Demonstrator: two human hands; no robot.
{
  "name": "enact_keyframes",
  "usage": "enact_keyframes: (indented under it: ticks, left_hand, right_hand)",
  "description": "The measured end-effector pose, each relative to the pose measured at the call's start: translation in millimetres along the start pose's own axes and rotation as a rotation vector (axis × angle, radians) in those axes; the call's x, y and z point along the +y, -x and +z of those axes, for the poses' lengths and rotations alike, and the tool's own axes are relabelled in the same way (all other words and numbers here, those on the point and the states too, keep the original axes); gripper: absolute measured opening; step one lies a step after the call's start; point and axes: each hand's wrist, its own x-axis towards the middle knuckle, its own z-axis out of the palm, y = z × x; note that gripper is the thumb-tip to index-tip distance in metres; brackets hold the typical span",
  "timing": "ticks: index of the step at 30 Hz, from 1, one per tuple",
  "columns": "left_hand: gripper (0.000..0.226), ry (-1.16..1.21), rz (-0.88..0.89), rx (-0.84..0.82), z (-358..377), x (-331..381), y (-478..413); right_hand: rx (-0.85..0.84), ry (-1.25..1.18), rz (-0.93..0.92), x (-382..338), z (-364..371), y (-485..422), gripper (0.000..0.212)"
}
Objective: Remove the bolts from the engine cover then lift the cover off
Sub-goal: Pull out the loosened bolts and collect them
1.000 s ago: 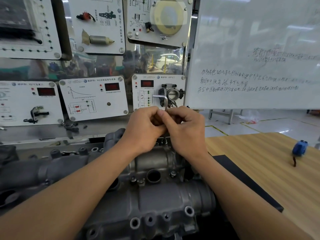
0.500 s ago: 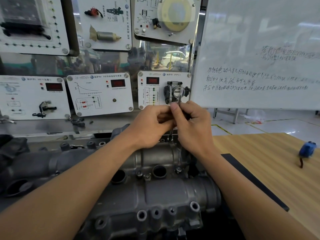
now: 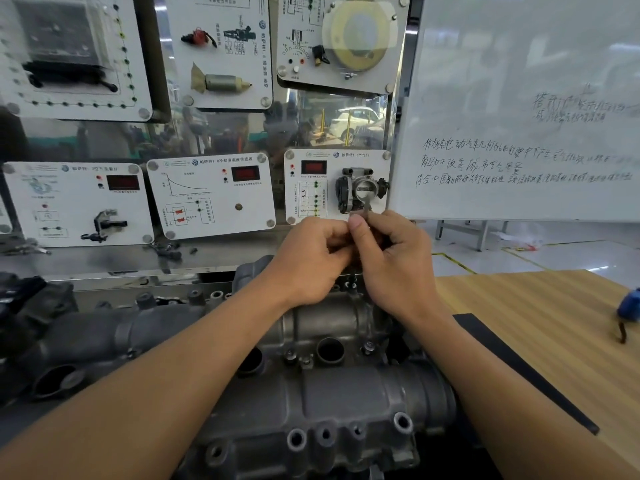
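The grey cast-metal engine cover (image 3: 311, 320) lies across the bench under both forearms, seated on the casting beneath it and not yet lifted. Above its far edge the left hand (image 3: 311, 261) has its fingers curled in, pinching a thin steel hex key (image 3: 366, 211) to steady it upright. The key's top pokes out above the knuckles and its shaft runs down towards the cover. The bolt it meets is hidden. The right hand (image 3: 398, 268) pinches the same key between thumb and fingertips from the other side, likely so the two can spin it quickly. A small bolt head (image 3: 369, 346) shows nearer – so more probably remain. At far right, a blue object (image 3: 628, 308) sits on the pale wooden table (image 3: 536, 323).
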Motion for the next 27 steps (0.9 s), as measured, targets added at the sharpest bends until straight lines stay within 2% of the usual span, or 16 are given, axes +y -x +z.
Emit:
enact_keyframes:
  ticks: [3, 4, 5, 8, 9, 14, 19, 24, 25, 27]
  left_hand:
    - [0.003, -0.102, 0.003, 0.153, 5.3, 0.0, -3.8]
    - [0.007, -0.134, -0.011, 0.191, 5.6, -1.4, -4.5]
    - [0.007, -0.132, -0.024, 0.179, 5.1, -2.0, -4.1]
    - [0.017, 0.001, -0.019, -0.025, 1.9, -3.2, 0.6]
    - [0.019, 0.012, -0.011, -0.048, 1.7, -3.6, 1.5]
    - [0.008, -0.155, 0.006, 0.173, 7.1, -4.9, -4.3]
    - [0.021, 0.026, -0.017, -0.055, 1.1, -6.0, 0.4]
    - [0.002, -0.139, 0.012, 0.172, 7.8, -3.7, -4.6]
    - [0.005, -0.152, 0.0, 0.195, 8.2, -4.3, -4.8]
    - [0.012, -0.068, -0.038, 0.106, 5.9, -7.2, -3.1]
  right_hand:
    - [-0.008, 0.005, -0.009, -0.1, -0.1, 0.1, 0.016]
    - [-0.013, 0.019, -0.02, -0.2, 0.4, 0.3, 0.016]
    - [-0.013, 0.016, -0.022, -0.4, 0.9, 0.1, 0.015]
    - [0.015, -0.033, 0.001, -1.2, 1.2, -0.4, 0.015]
    - [0.022, -0.034, 0.004, -1.1, 1.4, -0.6, 0.015]
    - [0.01, -0.04, 0.029, -1.2, 1.6, 0.7, 0.013]
    - [0.041, -0.09, 0.062, 0.2, 1.4, 1.1, 0.009]
    - [0.029, -0.066, 0.031, -2.2, 2.1, 0.7, 0.013]
    - [0.023, -0.05, 0.012, -2.4, 2.1, 0.8, 0.01]
    - [0.025, -0.049, 0.008, -1.2, 2.6, 0.6, 0.008]
